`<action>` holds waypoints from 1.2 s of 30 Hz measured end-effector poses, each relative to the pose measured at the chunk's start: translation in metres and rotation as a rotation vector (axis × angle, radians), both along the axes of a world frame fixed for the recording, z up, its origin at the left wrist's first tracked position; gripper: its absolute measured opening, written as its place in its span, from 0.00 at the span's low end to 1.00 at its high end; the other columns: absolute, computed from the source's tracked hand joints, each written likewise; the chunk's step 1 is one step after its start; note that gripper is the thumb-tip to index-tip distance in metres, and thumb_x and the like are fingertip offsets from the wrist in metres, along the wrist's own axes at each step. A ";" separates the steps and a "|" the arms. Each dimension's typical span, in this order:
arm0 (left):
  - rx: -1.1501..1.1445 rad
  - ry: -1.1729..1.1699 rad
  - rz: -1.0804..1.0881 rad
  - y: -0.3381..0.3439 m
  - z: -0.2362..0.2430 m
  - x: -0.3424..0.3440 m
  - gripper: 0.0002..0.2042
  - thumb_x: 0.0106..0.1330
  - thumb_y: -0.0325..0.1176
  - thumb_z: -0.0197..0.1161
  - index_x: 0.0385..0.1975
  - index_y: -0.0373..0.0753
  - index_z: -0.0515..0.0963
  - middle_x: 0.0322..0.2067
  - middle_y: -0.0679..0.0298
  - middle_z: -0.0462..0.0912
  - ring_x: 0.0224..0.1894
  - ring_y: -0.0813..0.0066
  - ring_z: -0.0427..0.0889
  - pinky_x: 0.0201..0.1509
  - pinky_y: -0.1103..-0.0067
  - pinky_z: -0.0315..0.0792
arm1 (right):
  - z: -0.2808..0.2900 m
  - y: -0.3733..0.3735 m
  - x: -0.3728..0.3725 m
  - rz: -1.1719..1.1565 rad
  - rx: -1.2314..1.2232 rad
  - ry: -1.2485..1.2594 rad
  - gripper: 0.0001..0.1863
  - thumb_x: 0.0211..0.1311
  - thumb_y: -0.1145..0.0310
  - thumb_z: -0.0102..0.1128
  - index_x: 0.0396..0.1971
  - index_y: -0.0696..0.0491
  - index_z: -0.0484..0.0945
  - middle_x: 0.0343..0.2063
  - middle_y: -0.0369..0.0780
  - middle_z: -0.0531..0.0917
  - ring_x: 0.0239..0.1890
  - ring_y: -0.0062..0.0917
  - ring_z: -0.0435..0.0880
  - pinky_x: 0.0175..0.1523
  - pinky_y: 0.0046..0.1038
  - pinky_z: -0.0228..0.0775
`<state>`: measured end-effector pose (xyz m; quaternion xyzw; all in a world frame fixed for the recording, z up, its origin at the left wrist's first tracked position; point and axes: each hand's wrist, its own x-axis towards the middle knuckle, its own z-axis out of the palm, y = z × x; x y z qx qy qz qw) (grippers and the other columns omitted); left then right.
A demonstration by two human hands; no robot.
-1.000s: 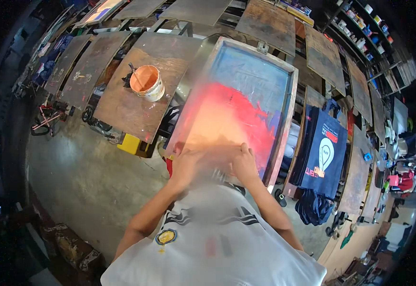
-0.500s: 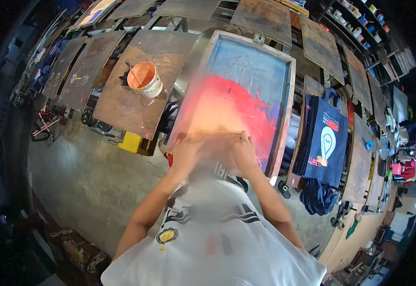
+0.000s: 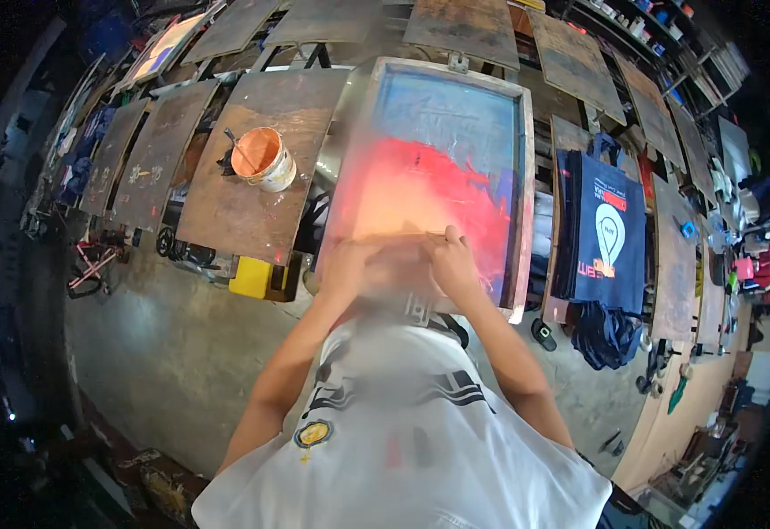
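Observation:
A screen-printing frame [image 3: 521,123] lies ahead, its mesh spread with red and orange ink [image 3: 477,203] below a bluish upper part. Both my left hand [image 3: 349,264] and my right hand [image 3: 451,260] grip a squeegee-like bar [image 3: 416,238] across the orange ink in the frame's lower half, fingers curled on it. A blurred vertical smear hides much of the bar and part of my left hand. Left of the frame, a white bucket [image 3: 272,172] of orange ink with a stick in it stands on a wooden board [image 3: 217,216].
Dark tote bags [image 3: 614,256] with printing hang over a board right of the frame. More boards [image 3: 460,31] surround the station. A yellow container [image 3: 257,278] sits under the bucket's board. A pink metal frame [image 3: 94,264] and a sandal [image 3: 543,333] lie on the concrete floor [image 3: 164,335].
Both hands and the bar have moved forward, up the screen away from my body. The view has shifted slightly, with the boards at the left sitting lower.

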<state>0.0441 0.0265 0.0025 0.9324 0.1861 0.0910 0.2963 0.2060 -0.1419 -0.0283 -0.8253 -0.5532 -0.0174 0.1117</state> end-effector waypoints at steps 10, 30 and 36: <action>-0.070 -0.098 -0.081 -0.027 0.002 -0.016 0.21 0.50 0.35 0.73 0.46 0.39 0.83 0.40 0.57 0.86 0.45 0.58 0.82 0.52 0.68 0.74 | 0.007 -0.038 -0.035 -0.128 -0.092 0.078 0.22 0.49 0.73 0.62 0.49 0.48 0.80 0.47 0.35 0.85 0.53 0.36 0.74 0.52 0.41 0.69; -0.087 -0.093 -0.108 -0.009 0.027 -0.006 0.22 0.48 0.37 0.74 0.45 0.40 0.84 0.38 0.61 0.86 0.43 0.58 0.81 0.46 0.66 0.74 | 0.007 -0.011 -0.024 -0.086 -0.091 -0.038 0.14 0.49 0.72 0.60 0.38 0.50 0.81 0.42 0.34 0.82 0.48 0.34 0.73 0.47 0.40 0.66; 0.034 -0.049 -0.114 -0.029 0.009 -0.022 0.23 0.46 0.36 0.75 0.46 0.40 0.83 0.39 0.60 0.86 0.44 0.57 0.81 0.48 0.66 0.73 | 0.002 -0.035 -0.043 -0.133 -0.141 0.059 0.21 0.46 0.74 0.63 0.45 0.51 0.80 0.52 0.34 0.81 0.52 0.36 0.73 0.51 0.39 0.68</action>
